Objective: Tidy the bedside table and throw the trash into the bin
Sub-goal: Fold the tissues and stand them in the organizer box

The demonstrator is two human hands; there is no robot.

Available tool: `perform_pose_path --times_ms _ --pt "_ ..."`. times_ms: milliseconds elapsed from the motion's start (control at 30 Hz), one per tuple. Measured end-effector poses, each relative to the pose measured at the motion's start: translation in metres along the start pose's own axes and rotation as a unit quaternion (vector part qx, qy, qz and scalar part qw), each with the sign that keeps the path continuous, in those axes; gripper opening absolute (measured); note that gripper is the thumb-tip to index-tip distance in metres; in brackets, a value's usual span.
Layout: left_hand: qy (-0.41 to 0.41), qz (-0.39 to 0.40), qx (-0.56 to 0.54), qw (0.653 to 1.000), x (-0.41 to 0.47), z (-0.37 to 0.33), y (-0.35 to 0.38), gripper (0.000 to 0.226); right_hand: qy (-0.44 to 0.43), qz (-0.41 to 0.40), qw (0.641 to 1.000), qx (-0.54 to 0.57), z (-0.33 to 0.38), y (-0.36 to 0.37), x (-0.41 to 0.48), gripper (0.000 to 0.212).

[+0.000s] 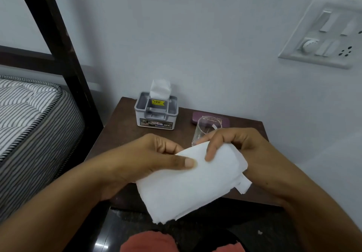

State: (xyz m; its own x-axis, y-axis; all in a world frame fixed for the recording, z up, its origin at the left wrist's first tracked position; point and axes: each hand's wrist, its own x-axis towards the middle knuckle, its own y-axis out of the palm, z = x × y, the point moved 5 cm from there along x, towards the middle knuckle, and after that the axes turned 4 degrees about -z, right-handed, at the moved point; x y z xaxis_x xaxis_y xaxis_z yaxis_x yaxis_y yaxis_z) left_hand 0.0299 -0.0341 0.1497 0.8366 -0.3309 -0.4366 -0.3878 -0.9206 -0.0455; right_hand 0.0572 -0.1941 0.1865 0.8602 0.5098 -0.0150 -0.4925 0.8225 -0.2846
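A folded white tissue [194,185] is held in the air above the front edge of the dark brown bedside table [117,132]. My left hand [148,157] pinches its upper left edge with thumb on top. My right hand [231,144] grips its upper right part, fingers curled over the fold. Behind the hands stands a clear drinking glass [205,128], partly hidden by my right hand. A grey tissue box [156,112] with a tissue sticking out sits at the table's back left. A purple case [211,119] lies at the back right.
A striped mattress [33,118] and a dark bed frame post [64,45] are on the left. A white switch panel [325,34] is on the wall at right. A small white scrap [260,232] lies on the dark floor. Red clothing [148,242] shows at the bottom.
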Motion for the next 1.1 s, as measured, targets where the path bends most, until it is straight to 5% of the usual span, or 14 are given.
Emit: perform_pose_path --times_ms 100,167,267,333,500,667,1100 --pt "0.027 -0.053 -0.039 0.997 0.006 -0.004 -0.007 0.015 0.028 -0.086 0.995 0.034 -0.009 -0.002 0.010 0.031" --pt "0.058 -0.104 -0.071 0.990 0.010 0.000 -0.018 0.025 0.069 -0.137 0.968 0.199 -0.023 0.000 0.018 0.029" --pt "0.086 -0.163 -0.118 0.976 0.014 0.007 -0.031 0.029 0.108 -0.150 0.920 0.345 -0.042 0.017 0.031 0.068" --pt "0.094 -0.166 -0.139 0.972 0.019 0.011 -0.033 0.027 0.106 -0.120 0.948 0.275 -0.050 0.033 0.034 0.071" --pt "0.105 -0.154 -0.146 0.972 0.028 0.023 -0.040 0.027 0.094 -0.116 0.982 0.117 -0.064 0.057 0.040 0.035" --pt "0.127 -0.202 -0.114 0.964 0.047 0.040 -0.070 0.025 0.089 -0.146 0.985 0.001 -0.083 0.066 0.069 0.018" --pt "0.213 -0.338 0.099 0.912 0.148 0.001 -0.164 0.017 0.017 -0.276 0.950 -0.145 -0.097 0.036 0.210 0.027"
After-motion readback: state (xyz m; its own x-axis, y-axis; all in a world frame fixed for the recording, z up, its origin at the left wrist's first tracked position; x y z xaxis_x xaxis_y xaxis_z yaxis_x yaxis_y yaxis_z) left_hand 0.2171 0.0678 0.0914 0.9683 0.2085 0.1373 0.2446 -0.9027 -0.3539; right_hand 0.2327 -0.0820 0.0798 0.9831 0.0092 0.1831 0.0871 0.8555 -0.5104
